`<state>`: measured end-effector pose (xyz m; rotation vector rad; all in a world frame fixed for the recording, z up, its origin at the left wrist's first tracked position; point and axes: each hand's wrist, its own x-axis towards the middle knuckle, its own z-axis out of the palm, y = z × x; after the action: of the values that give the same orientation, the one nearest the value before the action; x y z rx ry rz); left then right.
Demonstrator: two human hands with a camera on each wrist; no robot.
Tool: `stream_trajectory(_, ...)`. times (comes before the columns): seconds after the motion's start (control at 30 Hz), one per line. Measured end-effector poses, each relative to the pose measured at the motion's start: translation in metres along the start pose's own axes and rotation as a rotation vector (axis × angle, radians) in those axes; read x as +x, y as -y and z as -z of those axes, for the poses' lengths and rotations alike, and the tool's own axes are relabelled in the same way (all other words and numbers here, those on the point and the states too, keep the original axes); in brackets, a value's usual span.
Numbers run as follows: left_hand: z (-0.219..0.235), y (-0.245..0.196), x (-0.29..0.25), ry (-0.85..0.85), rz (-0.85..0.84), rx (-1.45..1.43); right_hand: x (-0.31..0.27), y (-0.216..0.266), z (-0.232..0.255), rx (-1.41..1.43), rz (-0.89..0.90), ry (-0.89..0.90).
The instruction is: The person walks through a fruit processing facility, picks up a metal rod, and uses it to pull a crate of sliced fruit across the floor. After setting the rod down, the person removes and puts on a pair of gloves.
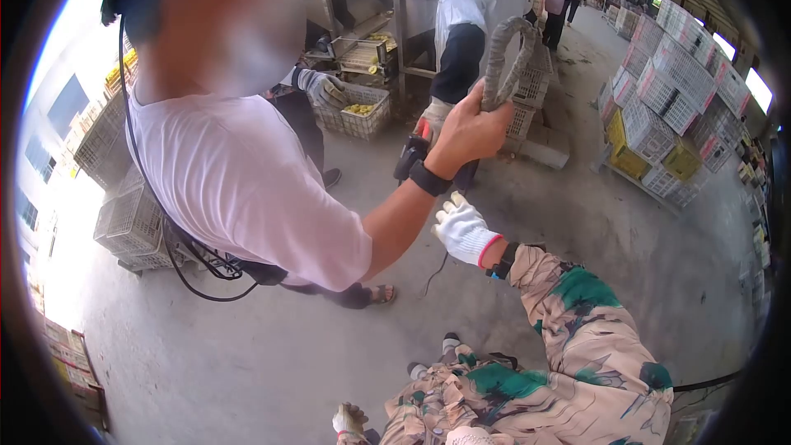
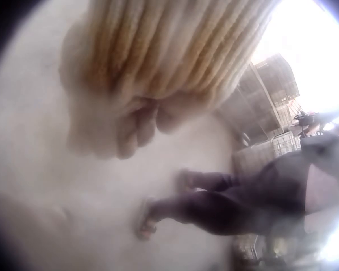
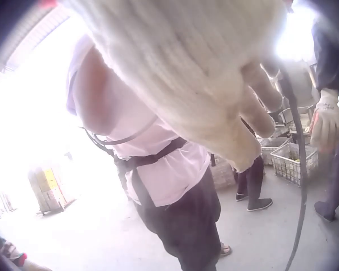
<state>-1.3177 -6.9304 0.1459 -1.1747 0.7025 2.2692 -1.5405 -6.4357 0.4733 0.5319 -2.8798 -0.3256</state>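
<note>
My right hand [image 1: 466, 229], in a white knit glove with a red cuff edge, reaches forward with its fingers loosely bent. A dark cable [image 3: 299, 180] hangs just past its fingertips in the right wrist view. Low in the head view, my gloved left hand [image 1: 350, 419] hangs at my side. Its fingers [image 2: 127, 138] curl loosely around nothing in the left wrist view. Right before me a person in a pale shirt [image 1: 247, 165] holds up a loop wrapped in grey cloth [image 1: 498, 58], above my right hand.
Stacked plastic crates [image 1: 659, 91] stand at the right, and more crates [image 1: 132, 214] at the left. Another worker [image 1: 478, 8] stands behind the loop. A crate of yellow items [image 1: 362, 115] sits on the concrete floor [image 1: 272, 354] near metal machinery [image 1: 416, 8].
</note>
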Motion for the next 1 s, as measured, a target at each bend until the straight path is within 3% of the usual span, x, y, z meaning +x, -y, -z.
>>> stream_trajectory(0.13,-0.046,0.016,-0.034,-0.289,-0.121,0.214,-0.026,0.040,0.003,0.371,0.107,-0.186)
stream_trajectory(0.23,-0.040,0.022,-0.032,-0.356,-0.132,0.305,-0.060,0.060,-0.028,0.478,0.077,-0.134)
stream_trajectory(0.3,-0.053,0.020,-0.036,-0.372,-0.126,0.323,-0.090,0.064,-0.059,0.488,-0.023,0.072)
stream_trajectory(0.4,-0.013,0.022,-0.007,-0.309,0.007,0.552,-0.143,0.065,-0.098,0.632,-0.295,0.473)
stream_trajectory(0.5,-0.048,0.023,-0.016,-0.322,-0.036,0.622,-0.211,0.060,-0.141,0.862,-0.595,0.740)
stream_trajectory(0.6,-0.119,0.024,-0.046,-0.334,-0.071,0.687,-0.294,0.056,-0.197,0.789,-0.715,0.904)
stream_trajectory(0.63,-0.137,0.024,-0.045,-0.331,-0.084,0.723,-0.335,0.057,-0.253,0.722,-0.770,0.992)
stream_trajectory(0.67,-0.154,0.022,-0.045,-0.329,-0.096,0.758,-0.354,0.052,-0.260,0.730,-0.832,1.041)
stream_trajectory(0.73,-0.172,0.019,-0.038,-0.320,-0.112,0.819,-0.385,0.040,-0.272,0.761,-0.782,0.964)
stream_trajectory(0.8,-0.183,0.016,-0.014,-0.301,-0.122,0.869,-0.382,0.034,-0.253,0.873,-0.982,0.847)
stream_trajectory(0.83,-0.193,0.015,0.001,-0.248,-0.163,0.629,-0.375,0.032,-0.238,0.927,-1.079,0.781)
stream_trajectory(0.93,-0.196,0.008,0.033,-0.053,-0.082,0.653,-0.357,0.036,-0.227,0.986,-1.115,0.629)
stream_trajectory(1.0,-0.198,0.008,0.050,-0.019,-0.072,0.687,-0.346,0.043,-0.224,1.100,-1.114,0.543)
